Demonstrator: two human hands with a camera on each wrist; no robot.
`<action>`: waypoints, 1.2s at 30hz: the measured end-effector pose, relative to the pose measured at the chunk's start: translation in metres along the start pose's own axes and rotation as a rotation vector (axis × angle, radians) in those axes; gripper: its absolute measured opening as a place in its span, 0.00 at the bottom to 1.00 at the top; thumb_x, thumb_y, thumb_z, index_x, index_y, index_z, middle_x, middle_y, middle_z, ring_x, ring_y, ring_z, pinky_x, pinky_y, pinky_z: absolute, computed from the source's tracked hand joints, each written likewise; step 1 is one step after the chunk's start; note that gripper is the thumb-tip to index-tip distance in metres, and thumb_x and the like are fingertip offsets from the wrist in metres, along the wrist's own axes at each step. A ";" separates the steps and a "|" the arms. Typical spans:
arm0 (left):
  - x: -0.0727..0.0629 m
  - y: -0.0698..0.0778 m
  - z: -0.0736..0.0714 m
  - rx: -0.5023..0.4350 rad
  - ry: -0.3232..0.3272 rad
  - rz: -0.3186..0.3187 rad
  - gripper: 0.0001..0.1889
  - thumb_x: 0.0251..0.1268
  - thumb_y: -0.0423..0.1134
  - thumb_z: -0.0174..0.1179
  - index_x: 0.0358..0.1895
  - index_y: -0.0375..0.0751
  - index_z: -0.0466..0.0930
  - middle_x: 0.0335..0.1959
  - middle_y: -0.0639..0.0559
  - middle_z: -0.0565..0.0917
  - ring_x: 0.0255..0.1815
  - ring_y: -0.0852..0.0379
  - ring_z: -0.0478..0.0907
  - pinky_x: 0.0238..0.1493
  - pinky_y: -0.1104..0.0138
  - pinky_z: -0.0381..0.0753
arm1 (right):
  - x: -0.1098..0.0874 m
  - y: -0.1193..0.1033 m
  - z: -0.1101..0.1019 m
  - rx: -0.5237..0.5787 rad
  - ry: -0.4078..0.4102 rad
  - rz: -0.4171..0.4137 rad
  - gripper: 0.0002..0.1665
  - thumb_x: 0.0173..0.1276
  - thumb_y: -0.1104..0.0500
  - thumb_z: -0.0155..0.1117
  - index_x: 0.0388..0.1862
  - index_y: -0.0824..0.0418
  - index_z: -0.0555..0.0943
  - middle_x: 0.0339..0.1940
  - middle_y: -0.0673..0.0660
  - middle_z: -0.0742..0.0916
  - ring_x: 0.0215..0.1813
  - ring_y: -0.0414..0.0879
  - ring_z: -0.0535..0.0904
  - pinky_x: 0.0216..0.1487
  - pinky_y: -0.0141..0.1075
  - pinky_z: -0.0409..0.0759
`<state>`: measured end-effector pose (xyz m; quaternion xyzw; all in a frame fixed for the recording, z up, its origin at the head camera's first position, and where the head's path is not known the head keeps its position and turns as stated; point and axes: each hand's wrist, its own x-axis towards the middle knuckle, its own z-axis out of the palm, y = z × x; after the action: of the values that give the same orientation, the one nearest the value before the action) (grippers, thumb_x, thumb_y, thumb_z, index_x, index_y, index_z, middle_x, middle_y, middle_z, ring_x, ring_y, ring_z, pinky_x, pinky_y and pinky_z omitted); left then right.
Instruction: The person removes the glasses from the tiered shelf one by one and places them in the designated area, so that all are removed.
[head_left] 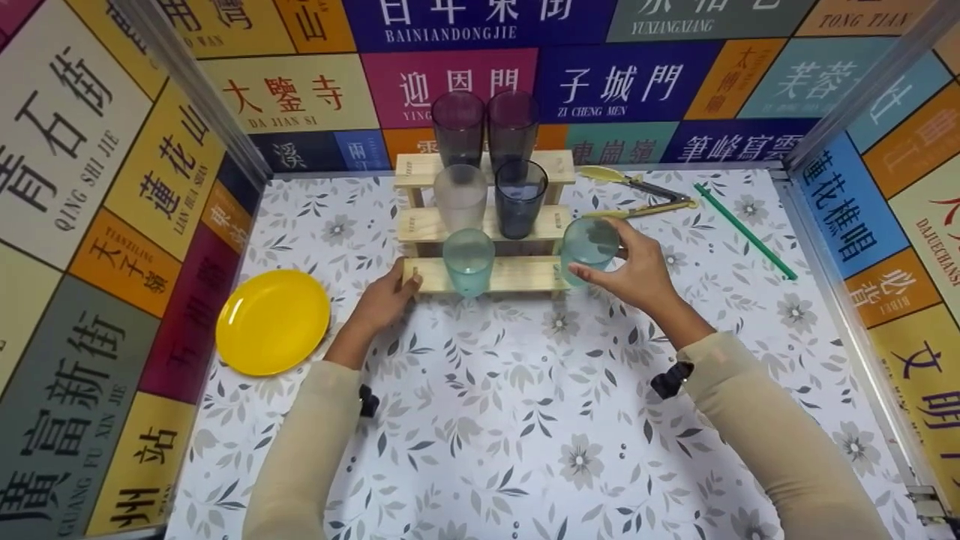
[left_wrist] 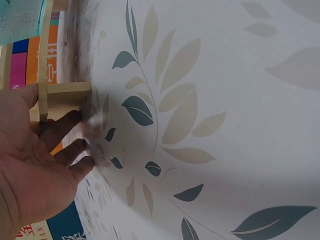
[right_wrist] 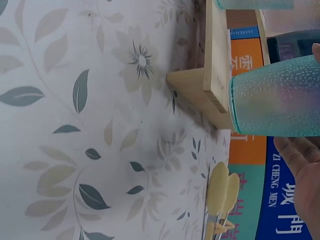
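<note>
A three-step wooden rack (head_left: 521, 275) stands at the back middle of the table. My left hand (head_left: 384, 301) grips the left end of its lowest step, thumb on top and fingers below in the left wrist view. In my right hand (head_left: 641, 270) is a teal pebbled tumbler (head_left: 589, 247), held between thumb and fingers, its base close over the step's right end. A second teal tumbler (head_left: 469, 262) stands on that step's left half. On the middle step are a clear frosted tumbler (head_left: 460, 199) and a dark blue one (head_left: 519, 201); two purple tumblers (head_left: 457, 124) occupy the top.
A yellow plate (head_left: 273, 322) lies to the left of the rack. Tongs (head_left: 652, 191) with yellowish tips rest behind my right hand, and a green stick (head_left: 745, 231) lies farther right. Panels with printed lettering (head_left: 450, 82) wall the table at the back and sides.
</note>
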<state>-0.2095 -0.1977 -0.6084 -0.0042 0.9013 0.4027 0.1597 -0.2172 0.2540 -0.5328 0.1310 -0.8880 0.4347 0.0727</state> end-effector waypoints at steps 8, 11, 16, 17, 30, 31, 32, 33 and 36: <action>0.001 0.000 0.002 0.013 -0.007 0.009 0.43 0.90 0.66 0.43 0.94 0.48 0.43 0.89 0.37 0.62 0.88 0.32 0.63 0.87 0.39 0.62 | -0.002 0.024 -0.012 -0.032 0.013 0.073 0.51 0.61 0.40 0.89 0.79 0.54 0.78 0.67 0.63 0.88 0.67 0.61 0.85 0.64 0.61 0.86; 0.002 0.000 0.002 0.021 -0.006 0.006 0.44 0.90 0.67 0.43 0.94 0.47 0.43 0.90 0.37 0.61 0.88 0.32 0.62 0.88 0.39 0.61 | -0.002 0.033 -0.015 -0.030 0.003 0.121 0.54 0.62 0.39 0.88 0.81 0.55 0.76 0.72 0.64 0.86 0.71 0.63 0.83 0.68 0.62 0.84; 0.001 0.000 0.001 0.014 -0.005 -0.012 0.45 0.89 0.68 0.43 0.93 0.46 0.43 0.91 0.37 0.60 0.89 0.32 0.60 0.88 0.40 0.60 | -0.001 0.045 -0.019 0.002 -0.008 0.191 0.57 0.63 0.38 0.87 0.85 0.53 0.72 0.77 0.65 0.82 0.76 0.63 0.79 0.74 0.63 0.80; 0.001 0.000 0.001 0.012 -0.004 -0.010 0.45 0.89 0.68 0.43 0.93 0.45 0.43 0.91 0.37 0.60 0.89 0.32 0.60 0.88 0.40 0.60 | -0.001 0.048 -0.020 0.017 -0.010 0.201 0.57 0.63 0.38 0.87 0.86 0.52 0.71 0.78 0.64 0.82 0.77 0.63 0.79 0.75 0.63 0.79; -0.001 0.002 0.001 0.015 -0.017 -0.002 0.43 0.90 0.66 0.43 0.94 0.47 0.43 0.89 0.34 0.62 0.87 0.31 0.64 0.87 0.39 0.62 | 0.006 0.077 -0.015 0.103 -0.014 0.295 0.60 0.65 0.38 0.86 0.89 0.49 0.66 0.83 0.64 0.76 0.82 0.66 0.73 0.79 0.63 0.74; -0.002 0.002 0.001 0.014 -0.016 0.000 0.43 0.90 0.65 0.44 0.94 0.47 0.43 0.89 0.34 0.63 0.87 0.31 0.64 0.87 0.39 0.62 | 0.007 0.079 -0.014 0.110 -0.020 0.299 0.61 0.65 0.38 0.86 0.90 0.49 0.65 0.83 0.64 0.75 0.82 0.66 0.72 0.80 0.64 0.74; -0.002 0.002 0.001 0.014 -0.014 0.002 0.43 0.90 0.65 0.44 0.94 0.47 0.43 0.89 0.34 0.63 0.87 0.31 0.64 0.87 0.39 0.63 | 0.007 0.081 -0.013 0.116 -0.025 0.304 0.61 0.65 0.38 0.86 0.90 0.49 0.65 0.84 0.64 0.75 0.83 0.66 0.72 0.80 0.64 0.74; -0.002 0.003 0.001 0.013 -0.011 0.005 0.43 0.90 0.65 0.44 0.94 0.47 0.44 0.89 0.34 0.63 0.87 0.31 0.65 0.86 0.39 0.63 | 0.008 0.083 -0.012 0.123 -0.029 0.306 0.61 0.65 0.38 0.86 0.90 0.49 0.64 0.84 0.65 0.74 0.83 0.66 0.71 0.80 0.64 0.73; -0.001 0.003 0.001 0.011 -0.006 0.014 0.43 0.90 0.65 0.44 0.94 0.47 0.44 0.89 0.34 0.64 0.87 0.30 0.65 0.86 0.39 0.63 | 0.009 0.086 -0.010 0.151 -0.035 0.316 0.61 0.66 0.38 0.85 0.90 0.49 0.64 0.84 0.65 0.74 0.84 0.67 0.70 0.80 0.64 0.73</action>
<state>-0.2084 -0.1955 -0.6066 0.0041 0.9030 0.3989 0.1595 -0.2513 0.3110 -0.5890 0.0024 -0.8636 0.5037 -0.0222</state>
